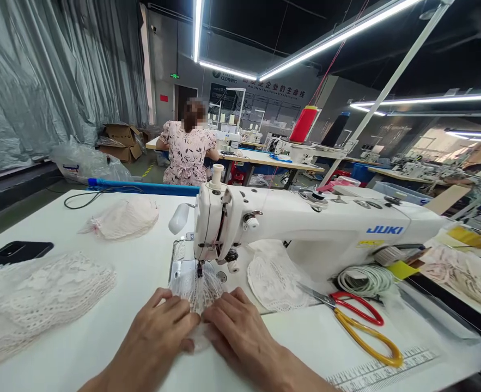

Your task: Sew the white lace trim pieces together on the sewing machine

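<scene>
A piece of white lace (201,286) lies under the presser foot (200,269) of a white sewing machine (281,215). My left hand (158,326) grips its near left part with bent fingers. On the other side, my right hand (238,324) has its fingers closed over the same lace, close to the left fingertips. Part of the lace is hidden beneath both hands. Another white lace piece (275,275) rests under the machine's arm, right of the needle. The point of a pair of scissors (348,313) with red and yellow handles reaches toward that piece.
On the left are a stack of lace (40,299), a black phone (17,253) and a smaller lace pile (126,218). A coiled cord (365,280) and a printed ruler (383,370) are on the right. A person (189,144) sits ahead, back turned.
</scene>
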